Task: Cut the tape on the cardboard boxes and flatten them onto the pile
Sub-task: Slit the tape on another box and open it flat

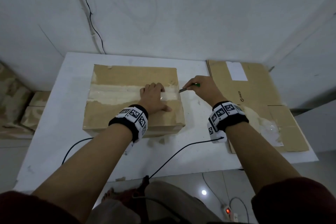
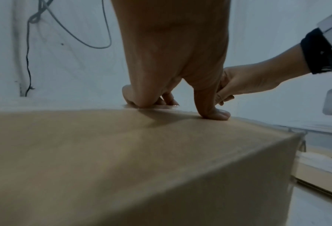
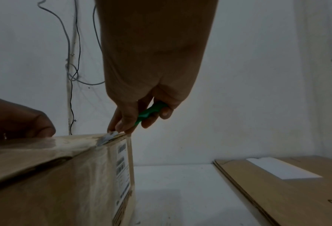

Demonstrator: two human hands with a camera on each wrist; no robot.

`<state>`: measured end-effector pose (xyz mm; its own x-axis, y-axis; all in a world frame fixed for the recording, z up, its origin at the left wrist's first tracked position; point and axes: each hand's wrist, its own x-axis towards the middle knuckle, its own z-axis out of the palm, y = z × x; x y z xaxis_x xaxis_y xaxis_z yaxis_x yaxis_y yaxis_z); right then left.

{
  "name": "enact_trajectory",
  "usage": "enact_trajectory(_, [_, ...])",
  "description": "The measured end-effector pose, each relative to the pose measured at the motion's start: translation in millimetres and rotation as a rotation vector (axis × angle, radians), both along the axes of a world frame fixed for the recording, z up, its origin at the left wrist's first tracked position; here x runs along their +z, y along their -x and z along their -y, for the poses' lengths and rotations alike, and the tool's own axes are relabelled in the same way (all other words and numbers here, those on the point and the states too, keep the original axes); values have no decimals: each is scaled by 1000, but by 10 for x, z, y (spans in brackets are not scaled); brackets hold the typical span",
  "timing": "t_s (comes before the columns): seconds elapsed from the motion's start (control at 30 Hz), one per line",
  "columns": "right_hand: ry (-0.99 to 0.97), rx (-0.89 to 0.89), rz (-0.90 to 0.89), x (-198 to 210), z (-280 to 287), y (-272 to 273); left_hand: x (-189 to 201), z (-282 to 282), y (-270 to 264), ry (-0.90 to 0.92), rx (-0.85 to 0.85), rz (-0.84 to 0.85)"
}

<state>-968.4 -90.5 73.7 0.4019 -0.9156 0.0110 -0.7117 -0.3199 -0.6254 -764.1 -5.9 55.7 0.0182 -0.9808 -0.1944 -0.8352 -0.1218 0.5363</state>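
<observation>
Closed cardboard box [image 1: 127, 100] sits mid-desk [image 1: 60, 143], nearer the back edge; a clear tape strip [image 1: 116, 93] runs left to right across its top. My left hand [image 1: 154, 96] lies on the tape near the box's right end, fingers [image 2: 168, 99] bent with tips down on the top, thumb [image 2: 215, 113] pressed flat on the cardboard. My right hand [image 1: 201, 87], just off the box's right edge, grips a green-handled knife [image 3: 149, 113]; its blade [image 3: 107, 137] touches the tape at the top right edge. Flattened cardboard pile [image 1: 254, 103] lies along the desk's right edge.
</observation>
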Motion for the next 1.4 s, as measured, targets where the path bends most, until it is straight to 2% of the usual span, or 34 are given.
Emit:
enact_trajectory(0.13, [36,12,119,-50,-50,-70,18,15,10,-25,-20,-45])
enact_trajectory(0.4, [15,20,210,-55,-44,-123,0,-18,18,12,-35,-76])
enact_trajectory(0.67, [-59,60,102,-64,-95,-96,-2,-48,28,70,-54,-90])
enact_trajectory(0.77, [-71,10,68,-54,-78,-22,-1,-36,17,79,-59,-95])
enact_trajectory(0.87, [-80,-44,117,-75,-119,-13,7,-25,1,81,-67,-96])
enact_trajectory(1.0, [-216,-71,204,-161,-170,17,9,-32,-11,88,-78,-106])
enact_trajectory(1.13, [-331,-77,182,-114,-137,119,13,-36,-9,101,-105,-110])
enact_trajectory(1.3, [-206,-109,164,-117,-194,-7,24,-25,-6,108,-130,-79])
enact_trajectory(1.4, [-314,-165,206,-195,-268,-36,84,15,-54,141,-57,-76])
